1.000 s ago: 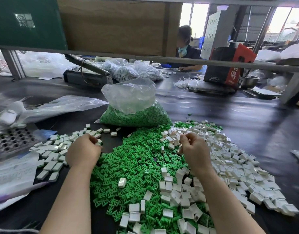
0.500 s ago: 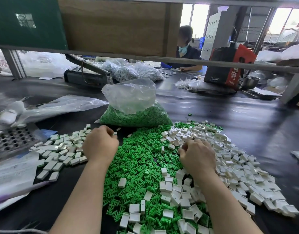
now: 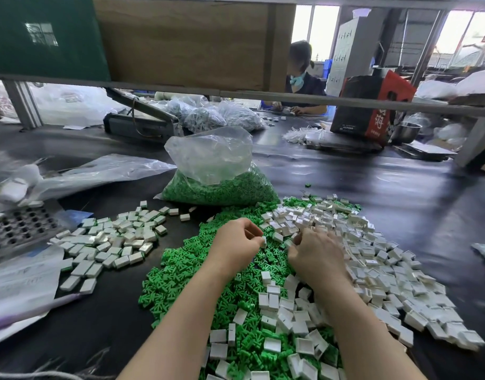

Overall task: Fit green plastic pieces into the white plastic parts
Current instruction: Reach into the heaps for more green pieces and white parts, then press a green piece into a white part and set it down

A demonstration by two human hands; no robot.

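A wide heap of green plastic pieces (image 3: 197,272) covers the middle of the black table. To its right lies a heap of hollow white parts (image 3: 378,259). My left hand (image 3: 236,246) hovers over the far end of the green heap with its fingers curled. Its fingertips are beside a loose white part (image 3: 263,241), and whatever they hold is hidden. My right hand (image 3: 316,253) is at the edge of the white heap and pinches a white part (image 3: 288,243) at its fingertips. The two hands are a short gap apart.
A pile of white parts with green showing (image 3: 112,242) lies at the left. A clear bag of green pieces (image 3: 216,185) stands behind the heaps. A perforated metal tray (image 3: 16,229) and plastic sheets sit far left. Another person works at the far side.
My left hand has swung right from the left pile to the middle of the green heap. My right hand has drawn slightly toward it from the white heap.
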